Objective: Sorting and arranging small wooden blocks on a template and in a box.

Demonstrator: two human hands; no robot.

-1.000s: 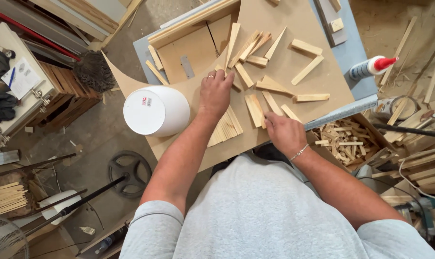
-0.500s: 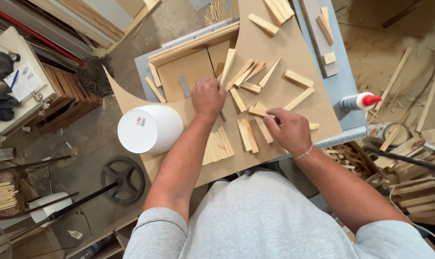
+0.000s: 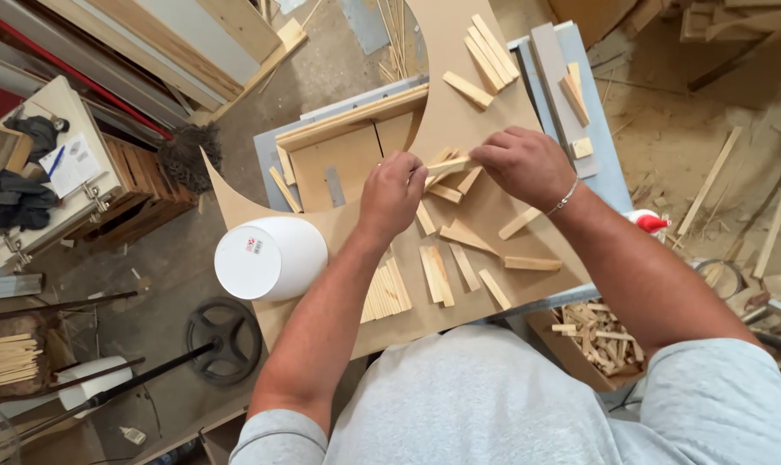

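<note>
My left hand [image 3: 392, 193] and my right hand [image 3: 523, 164] meet over a curved brown board [image 3: 485, 77] on a small work table. Between them they hold a short pale wooden strip [image 3: 447, 165], the left hand at its near end and the right hand at its far end. Several more wooden strips [image 3: 456, 234] lie loose on the board under and in front of both hands. A neat row of strips [image 3: 385, 293] lies near the board's front edge. A bracelet circles my right wrist.
A white upturned bucket [image 3: 270, 257] stands at the board's left edge. A glue bottle with a red cap [image 3: 649, 222] lies to the right. A box of wood scraps [image 3: 599, 339] sits below the table's right side. A black wheel [image 3: 225, 338] lies on the floor.
Both hands have moved away from the front strips toward the board's middle and come together. They now hold one strip between them.
</note>
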